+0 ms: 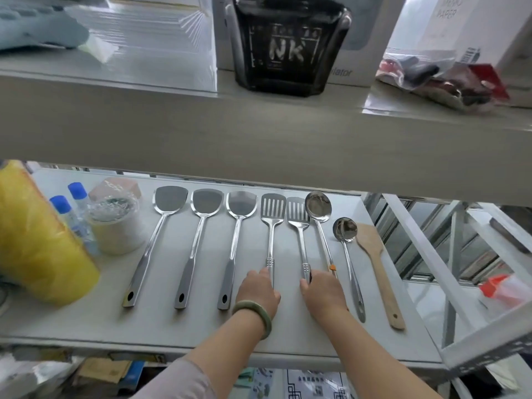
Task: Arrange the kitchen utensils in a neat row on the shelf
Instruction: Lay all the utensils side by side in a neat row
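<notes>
Where the white shelf [86,321] runs under an upper ledge, eight utensils lie side by side with heads pointing away and handles toward the person. From the left come three solid steel turners [169,198] [207,200] [241,203], mirror-bright, each with a flat handle ending in a dark oval hole. Next are two slotted steel turners [273,205] [297,210] with ribbed bands on their round handles, then a large steel ladle [318,205] whose handle carries a small orange mark, a smaller steel ladle [345,229], and a pale wooden spatula [371,240] with a hole near its end.

The left hand [259,292], a jade-green bangle [254,312] on its wrist, rests on the handle of the first slotted turner, fingers curled over it. The right hand [322,292] covers the handle ends of the second slotted turner and the large ladle, its fingers bent down on them; whether it grips either cannot be told.

At the left of the shelf stand a yellow plastic roll [37,249], two clear bottles with blue caps [69,214] and a white tub under crinkled film [115,226]. On the ledge above sits a glossy black container [288,47] lettered "NK", beside a white box [466,21] printed "MEMO PAPER".
</notes>
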Tool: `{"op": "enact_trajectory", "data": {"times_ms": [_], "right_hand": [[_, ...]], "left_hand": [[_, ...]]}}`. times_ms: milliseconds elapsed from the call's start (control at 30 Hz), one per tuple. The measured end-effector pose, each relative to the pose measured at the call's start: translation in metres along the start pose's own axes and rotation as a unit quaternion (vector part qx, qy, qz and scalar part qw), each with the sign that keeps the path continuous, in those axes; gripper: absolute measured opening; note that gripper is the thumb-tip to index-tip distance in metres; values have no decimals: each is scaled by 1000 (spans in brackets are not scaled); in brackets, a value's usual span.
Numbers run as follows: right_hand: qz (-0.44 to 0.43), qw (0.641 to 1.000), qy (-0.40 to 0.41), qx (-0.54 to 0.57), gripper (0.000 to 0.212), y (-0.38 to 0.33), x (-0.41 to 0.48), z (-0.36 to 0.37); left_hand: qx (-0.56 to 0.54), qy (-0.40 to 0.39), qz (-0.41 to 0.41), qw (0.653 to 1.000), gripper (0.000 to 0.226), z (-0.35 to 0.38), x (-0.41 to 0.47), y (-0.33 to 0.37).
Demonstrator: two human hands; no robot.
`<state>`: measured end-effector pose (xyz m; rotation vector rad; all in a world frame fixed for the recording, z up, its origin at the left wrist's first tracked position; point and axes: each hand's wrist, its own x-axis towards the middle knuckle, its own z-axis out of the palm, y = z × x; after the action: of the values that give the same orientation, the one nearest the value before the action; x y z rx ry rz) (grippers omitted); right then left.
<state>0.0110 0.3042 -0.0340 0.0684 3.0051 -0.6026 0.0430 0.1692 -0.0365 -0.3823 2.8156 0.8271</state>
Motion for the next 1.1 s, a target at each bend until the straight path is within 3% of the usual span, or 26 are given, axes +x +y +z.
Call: {"op": "enact_trajectory", "data": {"times_ms": [367,500,600,767,900,1100], "right_hand": [[-6,1000,-6,13,30,1,2,2],[-39,992,105,63,30,6,-1,-9],[-11,986,154,58,26,28,4,-23],[81,994,70,12,29,73,12,-36],[76,996,36,9,24,84,10,-33],[50,997,39,37,23,99,3,-36]], "left_hand": [[14,15,0,1000,47,1,-1,-5],[55,40,12,998,51,-1,-2,-5],[53,86,67,993,57,3,-6,4],[6,52,145,988,52,20,-15,44],[-15,-3,134,991,47,33,-16,73],[56,-41,106,992,47,50,-15,107]]}}
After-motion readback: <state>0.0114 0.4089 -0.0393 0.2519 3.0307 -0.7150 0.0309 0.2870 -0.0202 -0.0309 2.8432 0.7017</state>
